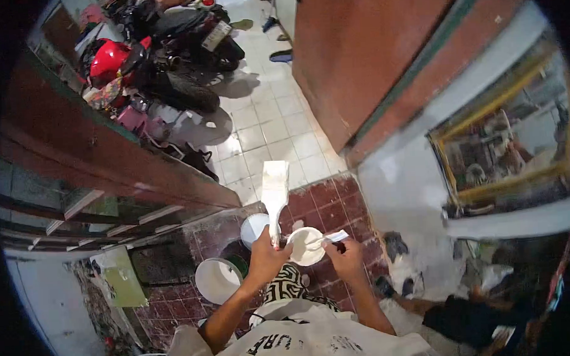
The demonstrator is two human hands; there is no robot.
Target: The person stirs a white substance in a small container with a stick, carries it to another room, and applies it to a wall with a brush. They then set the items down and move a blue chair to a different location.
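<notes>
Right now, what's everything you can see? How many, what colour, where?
wide brush: 1, white, in left grip
thin tool: 1, white, in right grip
bowl: 1, whitish, between both hands
bucket: 1, white, left of centre
roundish thing: 1, white, behind left grip
tiles: many, dark red near, white farther
doors: at least 2, reddish brown, left and right
motorbikes: at least 2, mostly dark, upper left
clutter: uncountable, mixed, beside motorbikes
footwear: several, mostly dark, top centre
frame: 1, yellow, right side
board: 1, yellow-green, lower left
other person: 1, dark clothes, lower right
shirt: 1, pale, bottom
left grip, right grip: 2, bare, centre
</notes>
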